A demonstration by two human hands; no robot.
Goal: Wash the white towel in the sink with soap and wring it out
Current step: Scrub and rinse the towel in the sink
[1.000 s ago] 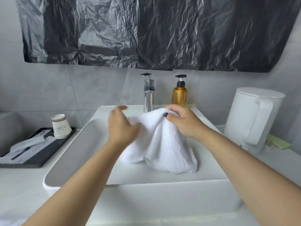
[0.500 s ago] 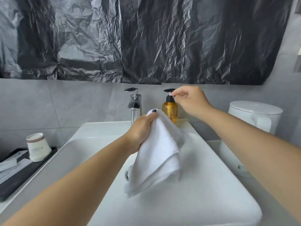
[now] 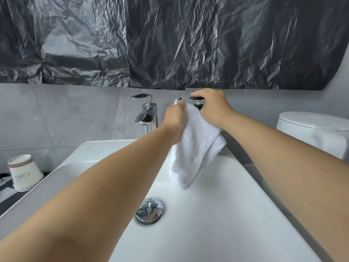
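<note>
Now right hand (image 3: 211, 106) seemingly presses pump (image 3: 197, 98); left hand (image 3: 174, 120) grips towel (image 3: 196, 146) hiding bottle.

The white towel (image 3: 196, 140) is held up bunched at its top, its folded terry hanging down over the white sink (image 3: 217, 214), at 12 o'clock from the chrome drain. The soap bottle (image 3: 198, 105) is largely hidden behind the towel; only its black pump top is seen.
</note>
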